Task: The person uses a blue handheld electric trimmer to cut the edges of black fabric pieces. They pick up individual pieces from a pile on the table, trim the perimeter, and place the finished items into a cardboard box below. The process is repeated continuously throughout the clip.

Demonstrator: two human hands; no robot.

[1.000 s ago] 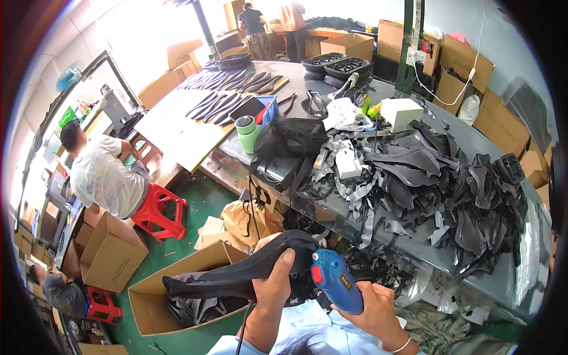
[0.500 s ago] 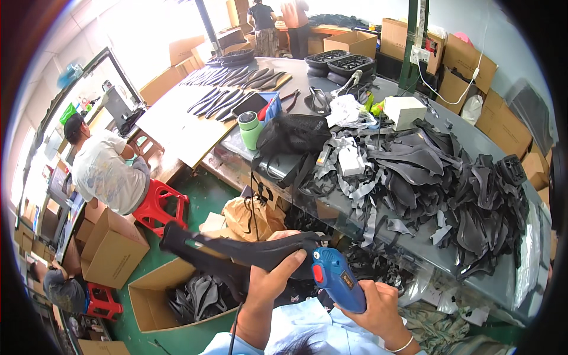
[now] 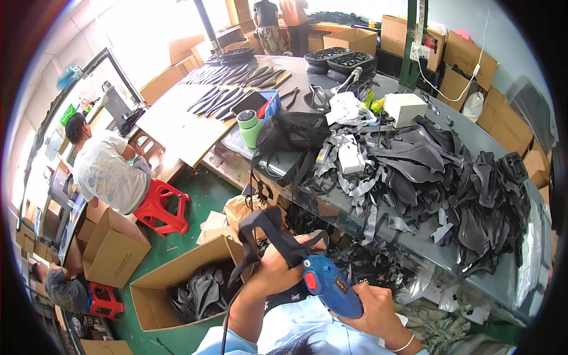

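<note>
In front of my body, my left hand (image 3: 273, 273) is closed round a black padded cover piece (image 3: 286, 244), whose loose strip loops up and hangs down to the left. My right hand (image 3: 374, 312) grips a blue handheld power tool (image 3: 335, 289) with a red button. The tool's front end is against or close beside the piece, next to my left fingers; its working tip is hidden. To the left on the floor, an open cardboard box (image 3: 143, 300) holds several dark shaped pieces (image 3: 204, 291).
A heap of black covers (image 3: 420, 163) and grey scraps lies on the grey table (image 3: 284, 74). A black bag (image 3: 294, 135) and green tumbler (image 3: 249, 128) stand near its edge. Left, a person (image 3: 111, 168) sits on a red stool (image 3: 163, 207). More people are beyond.
The black piece has been turned: its long end, which stretched out left, is now folded up close to my left hand. The blue tool has shifted slightly left and down.
</note>
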